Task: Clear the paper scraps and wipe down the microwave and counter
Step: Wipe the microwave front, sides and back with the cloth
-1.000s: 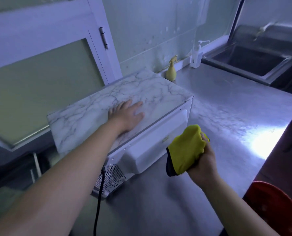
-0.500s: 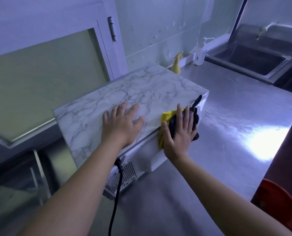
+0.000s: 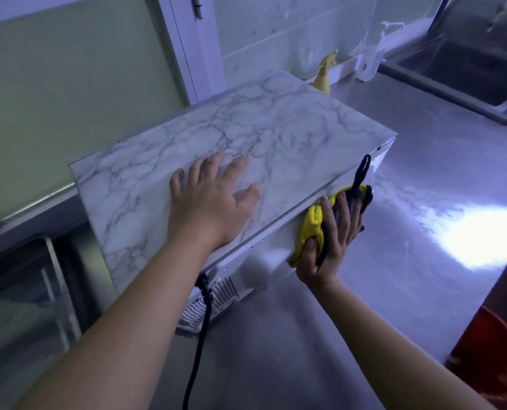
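Steel counter [image 3: 424, 161] is running from the near edge out to a sink [image 3: 453, 63] at its far right corner. A red bin [image 3: 489, 356] is sitting past the counter's right edge.

The microwave [image 3: 261, 137], with its marble-pattern top, is standing at the counter's left end. It is set skewed, so its vented side is facing the person.

Left hand [image 3: 213, 202] is lying flat on the marble top near its near edge, fingers spread, apparently bracing the box.

Right hand [image 3: 329, 250] is pressing the yellow cloth [image 3: 308, 229] against the white side panel just under the top's edge. Its fingers are straight over the cloth's dark face. The thumb is sitting at the yellow fold, and I cannot tell whether it is hooking it.

The panel's long axis is running from near-left to far-right. The cloth is sitting toward the far-right part, so most of the unwiped panel is likely lying down-left of the right hand, toward the vent and power cord [image 3: 200, 335]. The right hand is the nearer one for that stroke.

A yellow spray bottle [image 3: 323, 81] and a soap dispenser [image 3: 370, 60] are standing along the back edge. No paper scraps are showing.
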A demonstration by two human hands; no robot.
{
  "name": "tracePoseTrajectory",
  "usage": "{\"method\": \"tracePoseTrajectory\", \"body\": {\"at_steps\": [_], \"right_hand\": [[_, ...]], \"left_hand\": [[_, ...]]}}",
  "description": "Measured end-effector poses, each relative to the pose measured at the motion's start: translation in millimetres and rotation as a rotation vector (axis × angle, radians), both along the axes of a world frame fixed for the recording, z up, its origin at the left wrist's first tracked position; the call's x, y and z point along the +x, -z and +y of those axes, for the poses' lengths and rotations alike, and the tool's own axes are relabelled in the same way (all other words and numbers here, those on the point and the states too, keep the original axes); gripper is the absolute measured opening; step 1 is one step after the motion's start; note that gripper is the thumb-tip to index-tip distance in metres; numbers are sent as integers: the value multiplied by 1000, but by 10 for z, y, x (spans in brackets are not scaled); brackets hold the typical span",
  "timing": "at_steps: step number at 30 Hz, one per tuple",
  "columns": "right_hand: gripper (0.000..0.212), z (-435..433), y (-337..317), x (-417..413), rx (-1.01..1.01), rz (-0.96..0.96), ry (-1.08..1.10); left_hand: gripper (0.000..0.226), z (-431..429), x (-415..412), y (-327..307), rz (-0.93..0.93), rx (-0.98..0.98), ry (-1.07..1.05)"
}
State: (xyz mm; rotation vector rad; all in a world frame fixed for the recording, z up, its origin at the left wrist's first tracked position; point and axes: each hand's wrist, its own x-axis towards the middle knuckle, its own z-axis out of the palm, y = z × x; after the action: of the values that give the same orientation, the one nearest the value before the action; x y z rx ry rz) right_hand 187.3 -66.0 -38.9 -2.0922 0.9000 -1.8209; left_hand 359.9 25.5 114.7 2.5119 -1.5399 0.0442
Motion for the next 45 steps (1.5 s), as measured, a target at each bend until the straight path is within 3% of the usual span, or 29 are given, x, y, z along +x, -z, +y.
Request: {"method": "tracePoseTrajectory", "body": {"at_steps": [9, 12, 15, 17, 20, 23, 26, 28, 31, 35, 38, 42, 45], "right_hand": [[58, 116, 164, 89, 275, -205, 0], [62, 275, 121, 148, 643, -417, -11], [64, 386, -37, 224, 1162, -853, -10], [54, 420, -102, 233, 1427, -988, -27], [46, 534, -180, 201, 1715, -996, -119], [23, 698, -356, 114, 1846, -905, -199], [28, 770, -375, -154, 2010, -1055, -281], [37, 810, -376, -428, 2159, -1030, -391], [37, 700, -485, -740, 2016, -1074, -463], [42, 388, -1044, -731, 1337, -960, -439], [28, 267, -1412, -404, 1074, -672, -391], [67, 522, -1327, 166, 940, -29, -110], [72, 891, -1146, 428, 756, 100, 66]], "left_hand": [[58, -7, -23, -30, -5, 17, -47], [55, -4, -42, -39, -12, 25, -60], [54, -14, -50, -57, -10, 22, -67], [57, -15, -51, -69, -7, 15, -68], [61, -14, -54, -87, -1, 9, -75], [60, -10, -67, -100, 4, 16, -77], [56, 1, -69, -111, 15, 19, -73], [58, 7, -68, -112, 23, 19, -68], [61, 1, -52, -111, 28, 8, -68], [61, 2, -28, -88, 26, 4, -60], [61, 1, -24, -82, 32, 5, -54], [62, -23, -17, -69, 31, -11, -59], [63, -38, -25, -53, 4, -32, -53]]}}
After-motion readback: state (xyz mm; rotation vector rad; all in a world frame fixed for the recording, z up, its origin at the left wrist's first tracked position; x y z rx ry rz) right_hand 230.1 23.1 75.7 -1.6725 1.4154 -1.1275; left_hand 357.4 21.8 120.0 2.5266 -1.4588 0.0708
